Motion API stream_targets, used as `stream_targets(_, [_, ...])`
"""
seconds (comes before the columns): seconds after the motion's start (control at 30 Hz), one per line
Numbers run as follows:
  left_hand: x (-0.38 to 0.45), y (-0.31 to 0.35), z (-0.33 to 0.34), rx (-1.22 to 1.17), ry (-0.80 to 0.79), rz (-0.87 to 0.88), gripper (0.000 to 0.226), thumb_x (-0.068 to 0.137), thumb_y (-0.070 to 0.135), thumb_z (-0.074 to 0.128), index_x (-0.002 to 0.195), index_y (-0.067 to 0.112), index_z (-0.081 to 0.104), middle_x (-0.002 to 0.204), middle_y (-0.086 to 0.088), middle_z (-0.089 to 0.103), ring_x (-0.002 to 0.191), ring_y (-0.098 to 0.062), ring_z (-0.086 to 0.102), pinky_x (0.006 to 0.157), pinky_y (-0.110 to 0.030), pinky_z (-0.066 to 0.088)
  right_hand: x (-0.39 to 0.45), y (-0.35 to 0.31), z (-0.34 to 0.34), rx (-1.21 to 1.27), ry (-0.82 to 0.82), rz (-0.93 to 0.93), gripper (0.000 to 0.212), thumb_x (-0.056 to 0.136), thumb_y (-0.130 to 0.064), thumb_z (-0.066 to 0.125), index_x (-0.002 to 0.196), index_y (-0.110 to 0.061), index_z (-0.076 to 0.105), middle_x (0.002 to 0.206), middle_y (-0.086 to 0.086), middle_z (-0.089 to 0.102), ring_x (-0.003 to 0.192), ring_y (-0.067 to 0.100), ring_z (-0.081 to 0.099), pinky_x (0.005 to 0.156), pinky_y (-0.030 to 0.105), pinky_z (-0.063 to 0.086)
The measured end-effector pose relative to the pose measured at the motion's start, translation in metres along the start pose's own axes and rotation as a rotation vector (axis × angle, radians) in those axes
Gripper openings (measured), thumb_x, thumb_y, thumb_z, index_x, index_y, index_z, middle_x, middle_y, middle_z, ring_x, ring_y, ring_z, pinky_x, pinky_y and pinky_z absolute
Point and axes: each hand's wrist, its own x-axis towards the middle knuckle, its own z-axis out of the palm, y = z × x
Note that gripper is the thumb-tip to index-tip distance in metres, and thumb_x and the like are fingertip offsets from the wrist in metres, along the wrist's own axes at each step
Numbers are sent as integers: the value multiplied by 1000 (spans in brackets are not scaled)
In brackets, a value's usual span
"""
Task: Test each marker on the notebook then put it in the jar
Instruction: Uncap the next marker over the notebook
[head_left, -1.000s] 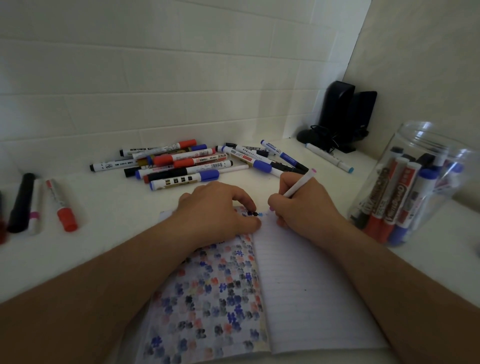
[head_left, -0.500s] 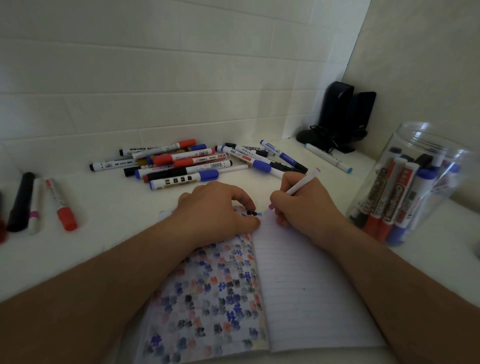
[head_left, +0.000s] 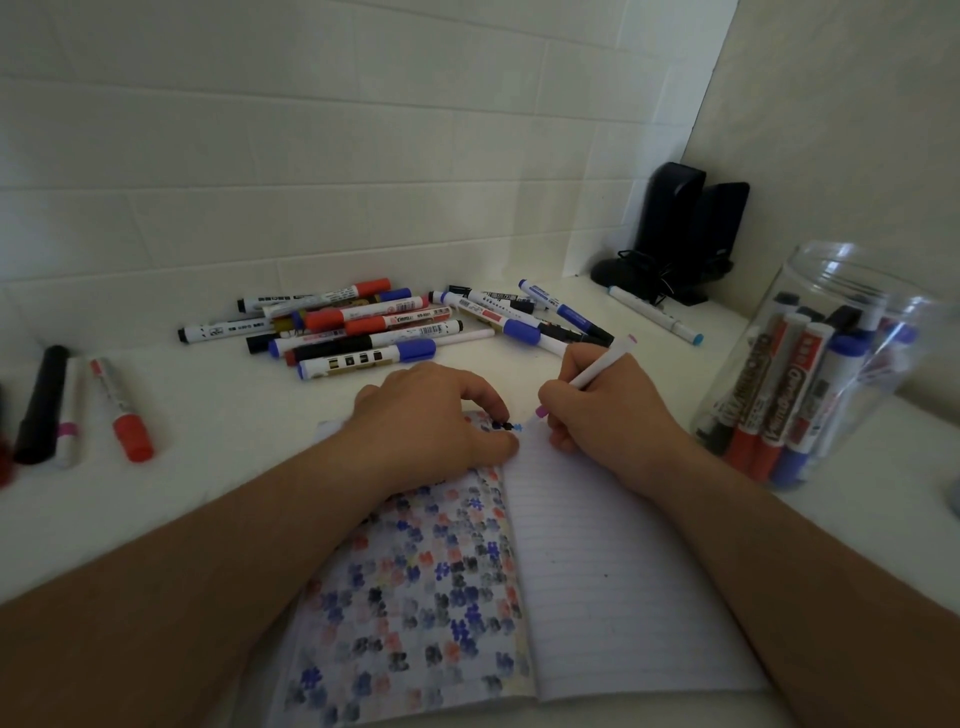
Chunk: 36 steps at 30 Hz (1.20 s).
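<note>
**Pink-tipped marker at the top of the notebook page**

The right hand (head_left: 597, 415) is gripping a slim white marker (head_left: 602, 370), fingers curled round its barrel, the pink tip pointing down at the top of the lined right page of the open notebook (head_left: 613, 582). The left hand (head_left: 431, 415) is lying on the upper left page, fingers bent, pressing the paper flat. That left page is showing rows of blue, black and red test blots. The clear jar (head_left: 831, 364) is standing right of the notebook, holding capped markers.
</note>
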Motion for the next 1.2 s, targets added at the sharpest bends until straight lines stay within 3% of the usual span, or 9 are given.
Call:
stream_targets(0.07, [-2,0,-1,-9,0,0,37,74,72,71,106,56,65,119,16,58,114,-14,54,101,-48,48,-1,-2,1,-18,-13,-9,18,88,-7,69,77,-5,55,66,17,70,53,21,68,64,46,62])
stream_targets(0.17, [-7,-1,0,-14,53,74,55,83,64,69,133,57,45,116,10,51,115,-16,48,102,-44,46,-2,-4,1,11,-20,-2,19,89,-6,66,75,-7,54,64,16,67,51,19,64,56,39,57])
stream_targets(0.3, [-8,-2,-1,-130,97,213,63,99,3,54,148,36,33,120,13,55,118,-10,50,101,-30,47,-4,-6,-3,134,-27,2,16,94,-7,66,81,-7,56,55,0,60,47,15,57,48,26,48])
stream_targets(0.37, [-8,-6,-2,-197,112,271,64,97,-7,49,146,32,35,122,14,61,114,-6,58,94,-19,50,-8,-7,-8,225,-62,-11,15,95,-8,70,84,-8,59,60,5,61,52,19,57,49,27,48])
stream_targets(0.5, [-8,-8,-5,-393,250,318,35,107,11,49,131,34,41,112,22,70,94,3,68,79,-11,53,-16,-10,-20,552,-115,14,11,92,-11,74,87,-12,65,70,6,65,64,21,58,54,30,48])
stream_targets(0.6, [-8,-6,-8,-504,278,310,24,105,15,55,117,35,50,105,18,74,87,1,71,76,-15,57,-18,-10,-25,737,-152,33,8,85,-21,75,88,-16,70,76,7,64,68,18,58,62,31,50])
stream_targets(0.67, [-9,-7,-8,-535,274,309,21,103,15,57,108,34,57,103,15,76,87,1,72,78,-18,58,-18,-11,-26,795,-178,57,8,92,-22,69,93,-15,72,79,7,66,69,18,59,64,32,49])
stream_targets(0.83, [-11,-6,-7,-457,288,343,14,102,22,59,104,36,62,94,21,74,86,6,70,77,-15,57,-17,-12,-27,826,-228,86,30,98,-12,48,95,-13,78,86,12,71,70,19,61,68,33,50])
stream_targets(1.2, [-10,-6,-5,-408,318,382,22,102,19,59,102,40,61,94,22,73,87,4,69,74,-16,56,-17,-13,-22,744,-192,113,34,100,-11,47,88,-15,78,85,15,72,66,20,61,63,32,49])
